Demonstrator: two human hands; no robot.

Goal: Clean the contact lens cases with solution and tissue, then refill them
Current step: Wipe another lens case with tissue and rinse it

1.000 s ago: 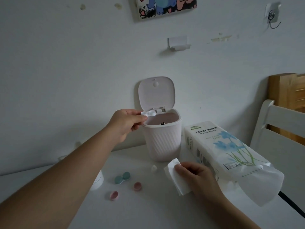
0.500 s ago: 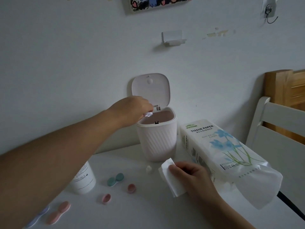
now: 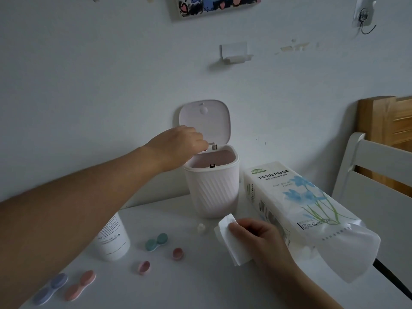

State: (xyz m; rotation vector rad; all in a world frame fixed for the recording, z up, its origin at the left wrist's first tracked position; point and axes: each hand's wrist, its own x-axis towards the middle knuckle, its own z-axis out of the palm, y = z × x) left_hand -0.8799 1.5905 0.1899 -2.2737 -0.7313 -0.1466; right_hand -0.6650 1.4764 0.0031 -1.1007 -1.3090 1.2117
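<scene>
My left hand [image 3: 180,144] reaches over the open mouth of the pale pink bin [image 3: 211,188], palm down, fingers curled round a white lens case that the hand almost fully hides. On the table my right hand [image 3: 262,240] pinches a folded white tissue [image 3: 230,241]. A green lens case [image 3: 156,241] lies on the white table [image 3: 200,286], with two loose pink caps [image 3: 178,253] [image 3: 144,267] near it. A purple case [image 3: 50,288] and a pink case [image 3: 80,285] lie at the front left. The white solution bottle [image 3: 113,240] stands under my left forearm.
A long tissue paper pack [image 3: 301,204] lies to the right of the bin, its open end toward me. A small white cap [image 3: 201,227] sits in front of the bin. The bin lid stands up against the wall. A white chair [image 3: 379,175] is at the right.
My left hand has turned over from holding the white case level at the bin's rim to palm down above the opening. My right hand has kept its hold on the tissue.
</scene>
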